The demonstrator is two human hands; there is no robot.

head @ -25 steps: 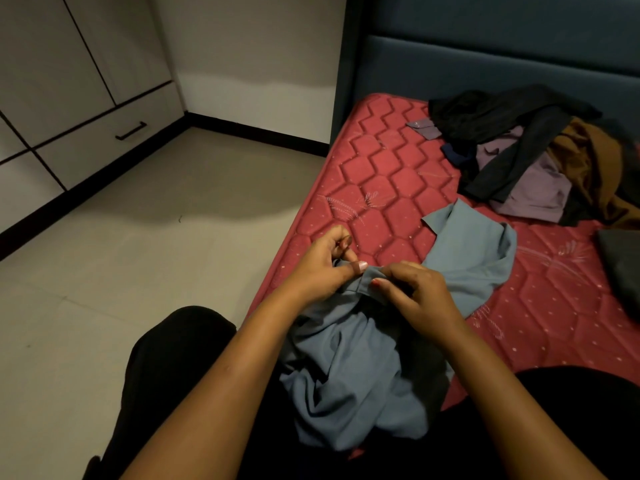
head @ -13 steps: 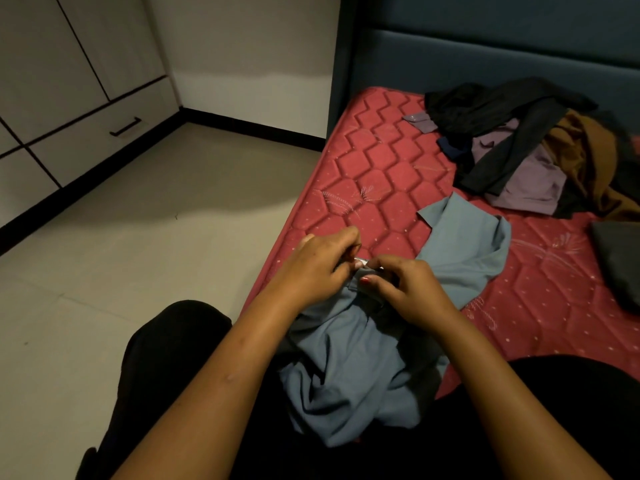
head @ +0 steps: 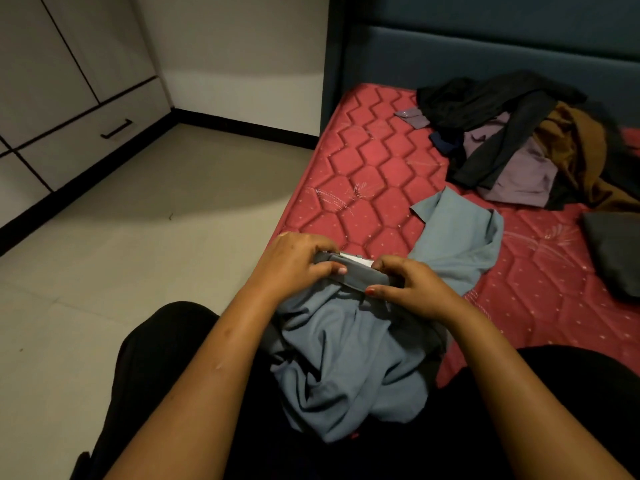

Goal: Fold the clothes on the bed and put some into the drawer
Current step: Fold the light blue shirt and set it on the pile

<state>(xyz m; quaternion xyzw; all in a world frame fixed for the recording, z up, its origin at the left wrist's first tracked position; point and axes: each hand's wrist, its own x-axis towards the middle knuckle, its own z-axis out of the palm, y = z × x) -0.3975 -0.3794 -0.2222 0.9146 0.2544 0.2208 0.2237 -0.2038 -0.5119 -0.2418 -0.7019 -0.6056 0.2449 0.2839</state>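
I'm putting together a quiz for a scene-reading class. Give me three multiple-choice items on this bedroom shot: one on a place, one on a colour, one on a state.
1. Where does the pile of unfolded clothes lie?
A. On the floor
B. On the mattress, near the headboard
C. On the person's lap

2. What colour is the mattress?
A. Red
B. Green
C. White

3. How is the blue-grey garment being handled?
A. Both hands grip its band
B. Only one hand touches it
C. Neither hand touches it

Answers:
1 B: the pile sits at the far end of the mattress, just below the headboard.
2 A: the quilted surface is plainly red.
3 A: the left hand and the right hand each curl round the band at the garment's top edge.
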